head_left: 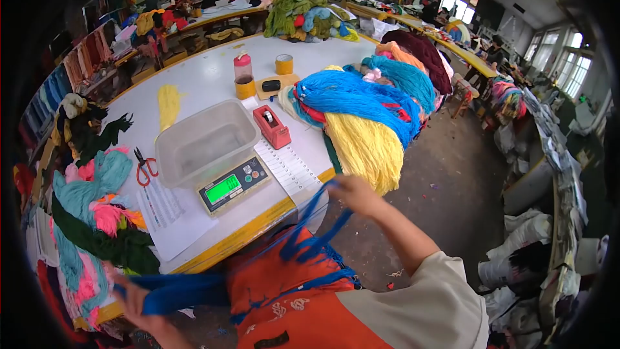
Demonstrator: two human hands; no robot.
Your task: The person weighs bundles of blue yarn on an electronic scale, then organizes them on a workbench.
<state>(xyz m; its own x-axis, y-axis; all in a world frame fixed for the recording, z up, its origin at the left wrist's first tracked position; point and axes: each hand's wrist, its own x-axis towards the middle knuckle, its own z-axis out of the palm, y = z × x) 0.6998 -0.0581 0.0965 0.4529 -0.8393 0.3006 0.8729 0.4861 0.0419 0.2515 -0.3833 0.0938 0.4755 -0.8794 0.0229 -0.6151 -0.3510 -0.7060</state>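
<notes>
Blue yarn (177,293) stretches low across the front of my body. My left hand (137,304), slightly blurred, is closed around its left end beside the table's corner. Up by the front edge of the table, my right hand (352,195) pinches a loop of the same blue yarn, whose strands hang down over an orange apron (290,313). More blue strands lie across my lap. Close to my right hand is a big heap of yellow yarn (365,148) and bright blue yarn (361,94).
On the white table (210,71) stand a digital scale (234,184) with a plastic tub (210,139), a red tape dispenser (272,127), scissors (146,168), a printed sheet (171,216) and a pink-lidded bottle (243,76). Mixed yarn (97,187) covers the left side.
</notes>
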